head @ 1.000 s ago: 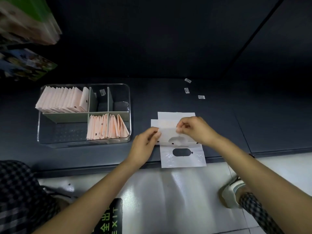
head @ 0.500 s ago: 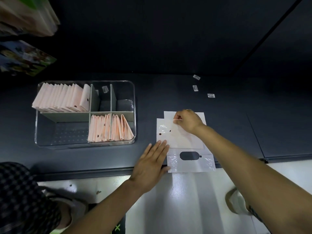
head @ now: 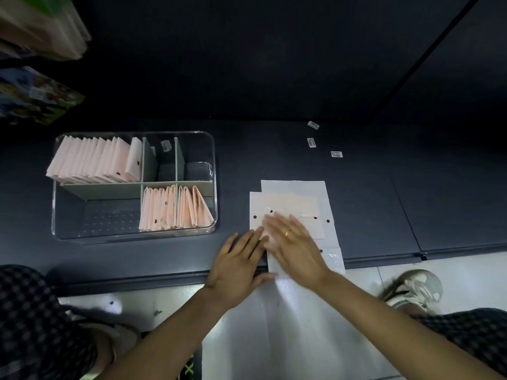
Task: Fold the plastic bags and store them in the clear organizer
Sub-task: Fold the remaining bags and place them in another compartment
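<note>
A pale plastic bag [head: 288,204], partly folded, lies flat on the dark shelf on top of another bag [head: 327,215]. My right hand [head: 295,248] rests flat and open on its near half, fingers spread, blurred with motion. Just left of it, my left hand [head: 241,261] lies open with its fingertips touching the bag's left edge. The clear organizer [head: 214,187] stands to the left with grey dividers; several folded pink bags [head: 93,160] fill its back left compartment and more folded bags [head: 175,209] stand in the two front right ones.
Three small white labels [head: 312,142] lie on the shelf behind the bags. Packaged goods [head: 35,94] hang at the upper left. The shelf's front edge [head: 384,259] runs under my wrists; below it are the pale floor and my shoe [head: 414,289].
My right hand came back from the bag's far edge and now sweeps flat over the near half. The left hand shifted slightly right toward the bag's edge.
</note>
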